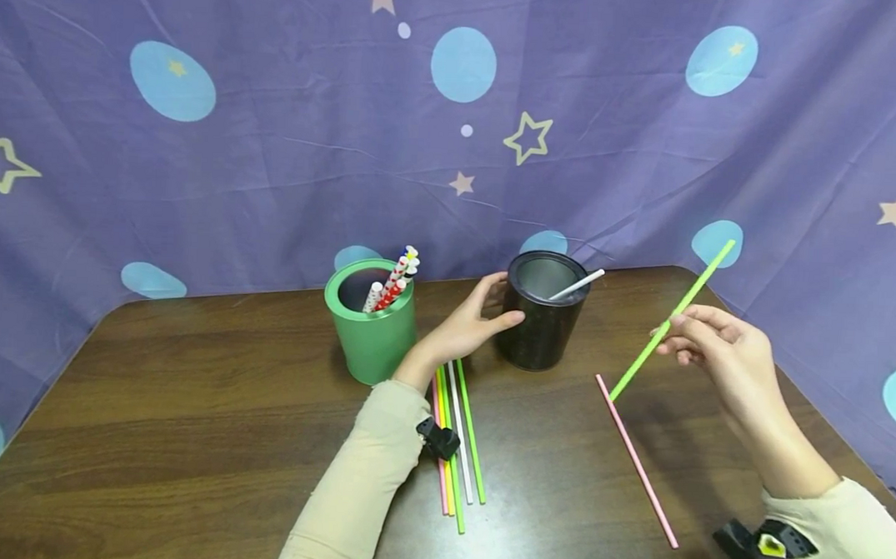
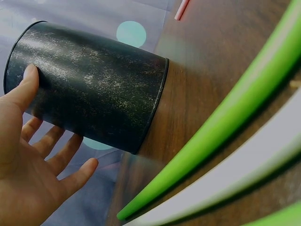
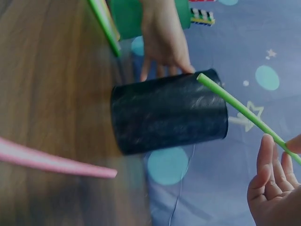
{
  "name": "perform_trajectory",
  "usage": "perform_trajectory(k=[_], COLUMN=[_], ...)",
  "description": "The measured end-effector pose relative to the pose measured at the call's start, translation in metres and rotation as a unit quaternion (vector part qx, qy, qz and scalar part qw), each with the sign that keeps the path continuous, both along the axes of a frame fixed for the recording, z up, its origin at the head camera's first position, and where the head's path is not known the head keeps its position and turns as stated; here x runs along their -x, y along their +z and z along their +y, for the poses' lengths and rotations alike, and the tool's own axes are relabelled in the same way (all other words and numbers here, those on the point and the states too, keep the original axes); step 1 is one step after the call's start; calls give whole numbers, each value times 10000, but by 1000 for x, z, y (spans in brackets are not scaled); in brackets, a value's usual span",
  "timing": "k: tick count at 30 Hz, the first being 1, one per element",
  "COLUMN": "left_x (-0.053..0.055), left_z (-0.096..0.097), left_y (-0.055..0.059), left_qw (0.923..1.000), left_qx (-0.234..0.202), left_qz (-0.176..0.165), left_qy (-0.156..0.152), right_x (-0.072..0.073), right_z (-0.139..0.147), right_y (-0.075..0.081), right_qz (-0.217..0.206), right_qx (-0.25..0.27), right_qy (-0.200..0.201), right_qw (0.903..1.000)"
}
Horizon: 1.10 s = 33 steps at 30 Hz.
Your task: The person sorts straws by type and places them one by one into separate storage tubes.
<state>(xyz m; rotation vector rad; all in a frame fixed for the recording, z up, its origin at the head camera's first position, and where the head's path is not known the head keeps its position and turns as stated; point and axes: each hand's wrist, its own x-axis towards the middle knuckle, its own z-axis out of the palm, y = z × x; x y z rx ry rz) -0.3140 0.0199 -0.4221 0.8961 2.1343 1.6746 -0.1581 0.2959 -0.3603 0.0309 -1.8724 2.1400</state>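
In the head view my left hand (image 1: 461, 328) holds a black can (image 1: 537, 338) from its left side, thumb in front and fingers behind. The left wrist view shows the thumb (image 2: 29, 87) on the can's wall and the other fingers spread along its far side. A white straw (image 1: 585, 282) leans out of the can. My right hand (image 1: 740, 371) pinches a light green straw (image 1: 707, 276) near its middle, tilted, to the right of the can. Its lower end overlaps the top of a pink straw (image 1: 638, 463) lying on the table.
A green can (image 1: 377, 347) with several patterned sticks (image 1: 393, 290) stands left of the black one. Under my left forearm lie several straws (image 1: 474, 435) in pink, yellow, green and white. Behind the brown table (image 1: 186, 435) hangs a purple curtain (image 1: 287, 172).
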Motion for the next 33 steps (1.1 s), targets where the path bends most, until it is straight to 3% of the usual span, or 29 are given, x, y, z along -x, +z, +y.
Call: perform_trajectory(k=[6,15,19,28,33], left_x=[1,0,0,2,1], left_z=[1,2,2,1,1], left_y=[-1,0,0,-2,-4], left_qw=[10000,9998,9999,9998,9999], left_qx=[-41,-171,-160,-171,-114], left_qz=[10,-16,-12,29,86], left_qy=[4,35,38,21,32], right_x=[8,28,39,54,57], right_z=[-20,-50,-57,-61,-61], right_y=[11,24,23,9,0], right_qz=[583,1363,1561,1040,711], right_qx=[515,1111,962,-204,-383], right_qy=[-106,-976,-1310,-1472,-1488], right_qw=[9969,9796,9743,9834,9856])
